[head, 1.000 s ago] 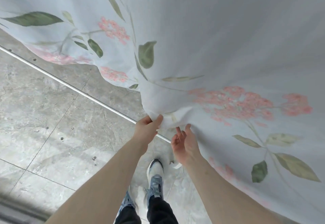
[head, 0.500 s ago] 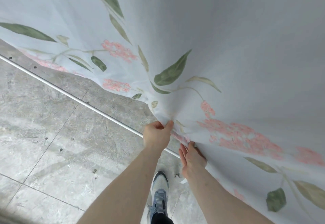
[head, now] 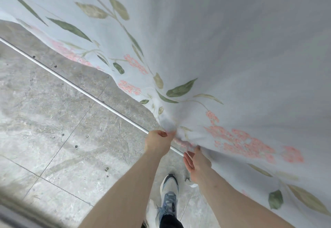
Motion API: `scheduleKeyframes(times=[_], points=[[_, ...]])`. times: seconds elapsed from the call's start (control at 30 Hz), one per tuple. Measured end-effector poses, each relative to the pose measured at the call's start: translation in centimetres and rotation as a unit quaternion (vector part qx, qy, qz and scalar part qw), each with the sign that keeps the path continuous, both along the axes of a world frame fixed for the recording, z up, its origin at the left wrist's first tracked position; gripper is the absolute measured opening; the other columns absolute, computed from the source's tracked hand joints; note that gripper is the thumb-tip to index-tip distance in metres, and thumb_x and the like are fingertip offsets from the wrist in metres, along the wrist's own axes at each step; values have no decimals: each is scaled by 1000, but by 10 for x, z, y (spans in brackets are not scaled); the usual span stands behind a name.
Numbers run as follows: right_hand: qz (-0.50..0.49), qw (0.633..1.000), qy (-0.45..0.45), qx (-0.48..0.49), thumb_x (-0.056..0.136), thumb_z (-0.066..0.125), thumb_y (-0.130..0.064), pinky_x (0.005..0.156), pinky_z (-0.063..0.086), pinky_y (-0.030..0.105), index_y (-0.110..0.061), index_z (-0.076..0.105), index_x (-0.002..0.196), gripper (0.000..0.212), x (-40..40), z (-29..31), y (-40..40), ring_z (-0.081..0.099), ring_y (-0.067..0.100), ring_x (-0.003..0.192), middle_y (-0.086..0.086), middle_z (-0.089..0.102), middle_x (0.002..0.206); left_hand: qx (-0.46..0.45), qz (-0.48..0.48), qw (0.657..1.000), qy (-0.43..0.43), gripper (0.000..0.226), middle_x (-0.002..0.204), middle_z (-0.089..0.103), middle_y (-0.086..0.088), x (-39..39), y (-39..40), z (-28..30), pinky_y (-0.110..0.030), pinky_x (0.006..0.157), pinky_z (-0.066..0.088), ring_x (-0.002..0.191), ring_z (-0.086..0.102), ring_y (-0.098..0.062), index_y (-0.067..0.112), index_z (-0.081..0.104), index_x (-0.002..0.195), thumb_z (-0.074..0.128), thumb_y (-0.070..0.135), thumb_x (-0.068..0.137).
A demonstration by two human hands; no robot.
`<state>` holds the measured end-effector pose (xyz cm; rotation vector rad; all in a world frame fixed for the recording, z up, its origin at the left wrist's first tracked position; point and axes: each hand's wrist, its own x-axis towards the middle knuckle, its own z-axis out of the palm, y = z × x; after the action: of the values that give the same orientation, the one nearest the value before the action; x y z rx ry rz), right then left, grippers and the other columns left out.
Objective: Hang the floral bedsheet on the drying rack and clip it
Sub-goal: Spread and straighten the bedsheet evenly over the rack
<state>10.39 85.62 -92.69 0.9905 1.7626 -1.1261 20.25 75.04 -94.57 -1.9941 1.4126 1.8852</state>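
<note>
Pale blue-white cotton bedsheet printed with green leaves and pink flower clusters point(head: 232, 48) fills the upper and right part of the head view, draped over a thin white metal rod of the drying rack point(head: 75, 86) that runs diagonally from the left edge down toward centre. Sheet's lower edge hangs in a wavy line above the rod on the left side, then bunches into a gathered fold right at the rod near centre.

Left hand point(head: 157, 142) is curled, thumb and fingers pinching that gathered fold of the sheet just where it meets the rod; knuckles face the camera, thumbnail visible. Hand sits on or against the rod, contact with the rod itself hard to confirm as the hand covers it there.

Right hand point(head: 196, 161) is just beside the left, lower and to the right, palm turned inward, fingers fairly straight and reaching up under the sheet's edge. Fingertips are hidden by the fabric, so whether they pinch it cannot be told; thumb touches the cloth.

Rod's visible end disappears behind the sheet between the two hands.

Below: grey marble-look tiled floor point(head: 53, 129) with dark grout lines and small dark specks. One blue-grey and white sneaker point(head: 169, 197) with dark trouser leg stands between the forearms.
</note>
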Motion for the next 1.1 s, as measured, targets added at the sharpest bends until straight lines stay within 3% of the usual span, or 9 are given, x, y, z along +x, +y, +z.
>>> scheduleKeyframes(times=[0.1, 0.2, 0.27, 0.33, 0.43, 0.6, 0.7, 0.9, 1.1], points=[[94, 994, -57, -4, 104, 58, -33, 70, 61, 34, -5, 58, 116, 30, 20, 32, 0, 72, 26, 100, 10, 70, 110, 12, -45, 998, -36, 34, 93, 71, 8, 44, 1, 24, -38, 87, 60, 91, 70, -17, 22, 67, 101, 79, 49, 84], [231, 972, -46, 8, 105, 57, -26, 68, 60, 34, -6, 62, 116, 23, 41, 59, -15, 70, 22, 82, 8, 67, 97, -7, -35, 998, -51, 31, 95, 67, 11, 86, -13, 59, -32, 77, 58, 84, 68, -12, 23, 68, 108, 77, 44, 88], [360, 933, 5, 0, 104, 56, -24, 60, 58, 33, -10, 61, 123, 25, 61, 86, -33, 67, 22, 73, 6, 65, 92, -36, -17, 998, -55, 27, 95, 67, 13, 120, -30, 97, -28, 73, 55, 84, 66, -8, 24, 69, 108, 76, 42, 89], [454, 890, 53, -14, 101, 57, -25, 52, 55, 29, -14, 59, 125, 26, 82, 108, -51, 67, 23, 72, 6, 67, 91, -60, -1, 996, -63, 23, 94, 66, 15, 149, -47, 128, -28, 77, 53, 88, 65, -7, 26, 69, 106, 74, 42, 90], [533, 840, 87, -40, 100, 58, -30, 54, 56, 29, -19, 56, 126, 28, 107, 138, -83, 72, 22, 78, 0, 68, 98, -80, 36, 994, -61, 21, 98, 68, 13, 187, -74, 164, -32, 83, 55, 92, 68, -11, 27, 69, 105, 73, 42, 91], [540, 831, 110, -78, 102, 58, -30, 57, 60, 31, -25, 52, 123, 23, 147, 182, -127, 73, 22, 81, -4, 63, 108, -102, 74, 991, -32, 20, 104, 70, 11, 236, -108, 213, -37, 89, 57, 95, 71, -14, 28, 68, 107, 71, 42, 93], [539, 828, 111, -103, 102, 59, -29, 61, 61, 35, -22, 52, 125, 25, 177, 201, -147, 73, 24, 80, -2, 64, 112, -124, 104, 987, -10, 21, 105, 70, 12, 264, -129, 241, -32, 82, 57, 96, 71, -14, 26, 69, 109, 70, 40, 94], [534, 834, 87, -109, 101, 59, -30, 52, 56, 29, -18, 52, 135, 36, 223, 216, -181, 72, 22, 74, 6, 66, 111, -116, 143, 983, -6, 19, 109, 69, 10, 305, -167, 272, -22, 65, 49, 95, 72, -15, 27, 68, 110, 69, 39, 96], [514, 844, 59, -145, 101, 60, -35, 53, 56, 27, -19, 49, 140, 43, 255, 226, -245, 73, 22, 77, 5, 63, 120, -110, 184, 977, -19, 19, 109, 70, 11, 342, -219, 281, -32, 79, 58, 95, 73, -16, 28, 68, 108, 70, 40, 94]])
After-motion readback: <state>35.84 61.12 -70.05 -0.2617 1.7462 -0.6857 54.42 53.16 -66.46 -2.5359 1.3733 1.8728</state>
